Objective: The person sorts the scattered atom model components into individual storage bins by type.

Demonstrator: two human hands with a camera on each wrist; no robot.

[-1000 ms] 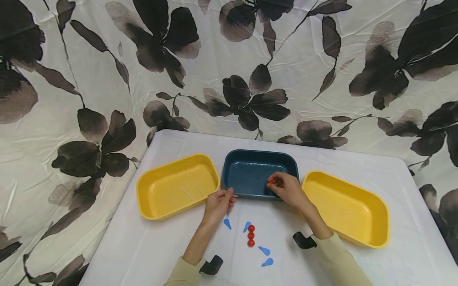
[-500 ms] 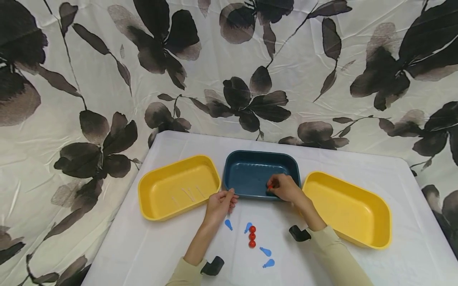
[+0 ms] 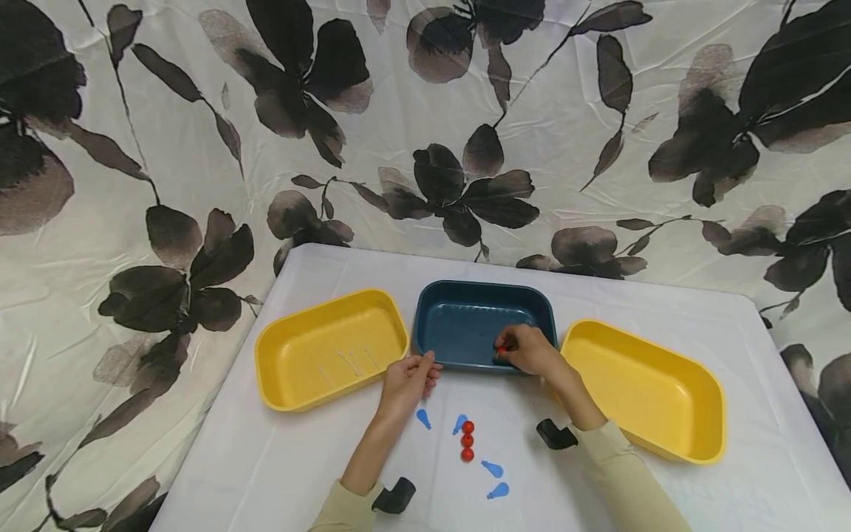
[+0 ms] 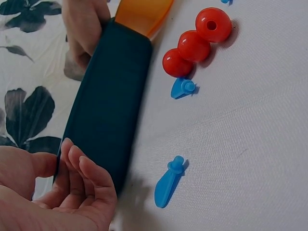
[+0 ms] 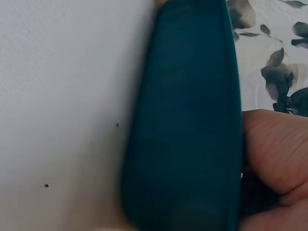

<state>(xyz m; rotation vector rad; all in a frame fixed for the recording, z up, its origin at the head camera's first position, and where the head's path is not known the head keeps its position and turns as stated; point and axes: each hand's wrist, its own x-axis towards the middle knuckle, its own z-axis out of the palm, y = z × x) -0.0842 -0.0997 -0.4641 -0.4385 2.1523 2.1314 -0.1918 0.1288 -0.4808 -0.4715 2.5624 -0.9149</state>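
My left hand (image 3: pixel 404 384) pinches the near left rim of the dark teal tray (image 3: pixel 459 363); in the left wrist view thumb and fingertips lie on either side of that rim. My right hand (image 3: pixel 530 350) reaches into the tray's near right corner and holds a small red piece (image 3: pixel 501 349) in its fingertips, mostly covered. In the right wrist view the tray's wall (image 5: pixel 185 115) hides those fingertips. Three red beads (image 3: pixel 467 441) stand in a row on the table, at least one with a hole. Around them lie several blue teardrop-shaped pieces (image 4: pixel 167 185) with peg ends.
A yellow tray (image 3: pixel 286 332) at the left contains several thin whitish sticks (image 3: pixel 348 362). Another yellow tray (image 3: pixel 691 369) stands at the right, beside my right forearm. White cloth (image 3: pixel 279 473) covers the table, and a floral curtain (image 3: pixel 399 111) hangs behind it.
My right hand has dipped slightly lower into the teal tray with the red piece. The left hand stays at the rim, and the loose beads and blue pieces lie as before.
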